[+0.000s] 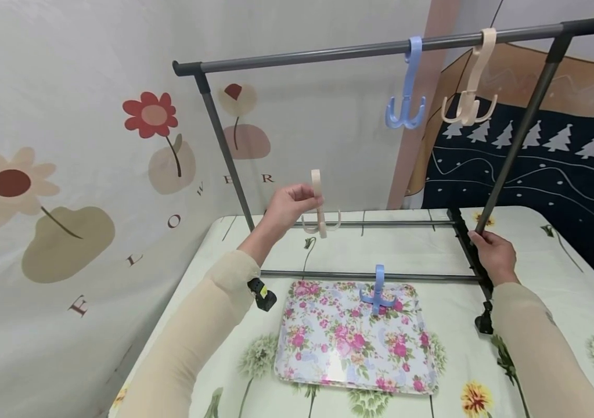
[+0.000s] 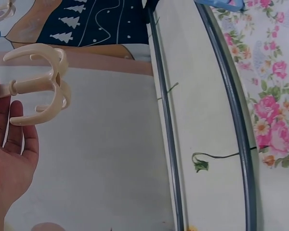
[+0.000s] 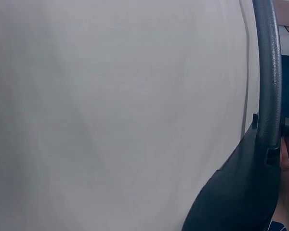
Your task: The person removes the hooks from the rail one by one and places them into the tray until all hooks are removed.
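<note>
My left hand (image 1: 292, 203) pinches the shank of a beige multi-prong hanging hook (image 1: 320, 219), held up in the air inside the frame of a dark metal rack. In the left wrist view, the prongs of this beige hook (image 2: 55, 86) point back toward the fingers (image 2: 13, 130). My right hand (image 1: 495, 253) grips the rack's right post (image 1: 517, 136) near its foot. From the rack's top bar (image 1: 307, 57) hang a blue hook (image 1: 407, 87) and another beige hook (image 1: 474, 81), side by side toward the right end.
A second blue hook (image 1: 378, 290) lies on a flower-patterned tray (image 1: 328, 360) in front of the rack. Two lower rails (image 1: 328, 274) cross behind the tray. The table wears a floral cloth (image 1: 553, 325); a printed curtain (image 1: 67, 116) hangs left and behind.
</note>
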A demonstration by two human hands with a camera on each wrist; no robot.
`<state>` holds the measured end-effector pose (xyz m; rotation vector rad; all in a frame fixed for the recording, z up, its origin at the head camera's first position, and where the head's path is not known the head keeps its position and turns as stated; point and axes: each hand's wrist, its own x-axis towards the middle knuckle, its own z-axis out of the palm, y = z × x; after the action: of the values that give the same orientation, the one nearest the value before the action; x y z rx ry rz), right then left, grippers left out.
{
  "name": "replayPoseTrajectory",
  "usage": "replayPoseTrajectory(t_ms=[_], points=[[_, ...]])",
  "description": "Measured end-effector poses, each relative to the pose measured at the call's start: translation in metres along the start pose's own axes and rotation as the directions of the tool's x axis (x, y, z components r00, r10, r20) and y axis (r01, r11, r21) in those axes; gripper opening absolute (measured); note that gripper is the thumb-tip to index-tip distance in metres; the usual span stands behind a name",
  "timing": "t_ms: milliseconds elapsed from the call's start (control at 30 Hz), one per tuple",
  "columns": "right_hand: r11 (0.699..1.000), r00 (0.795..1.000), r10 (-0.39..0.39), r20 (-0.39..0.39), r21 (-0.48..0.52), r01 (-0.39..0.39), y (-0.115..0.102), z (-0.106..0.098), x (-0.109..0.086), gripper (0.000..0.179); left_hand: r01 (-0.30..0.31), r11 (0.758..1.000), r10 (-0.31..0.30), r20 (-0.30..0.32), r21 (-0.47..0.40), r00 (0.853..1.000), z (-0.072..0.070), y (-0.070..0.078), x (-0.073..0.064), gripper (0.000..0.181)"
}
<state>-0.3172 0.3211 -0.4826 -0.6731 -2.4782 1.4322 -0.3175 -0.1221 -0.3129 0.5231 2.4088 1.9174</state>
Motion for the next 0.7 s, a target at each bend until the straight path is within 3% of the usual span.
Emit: replayPoseTrajectory(t_ms=[433,700], points=[[1.000,1.000,0.006,0.011,-0.004,-0.006,0.001,-0.002,0.002,0.063,0.048,0.999,-0.047,0.055,-0.017,0.997,0.004,-0.033,-0.015,0.008],[1.000,1.000,0.008,0.009,0.004,-0.008,-0.001,-0.002,0.001,0.062,0.092,0.995,-0.094,0.072,0.028,0.993,0.008,-0.056,-0.029,0.009]])
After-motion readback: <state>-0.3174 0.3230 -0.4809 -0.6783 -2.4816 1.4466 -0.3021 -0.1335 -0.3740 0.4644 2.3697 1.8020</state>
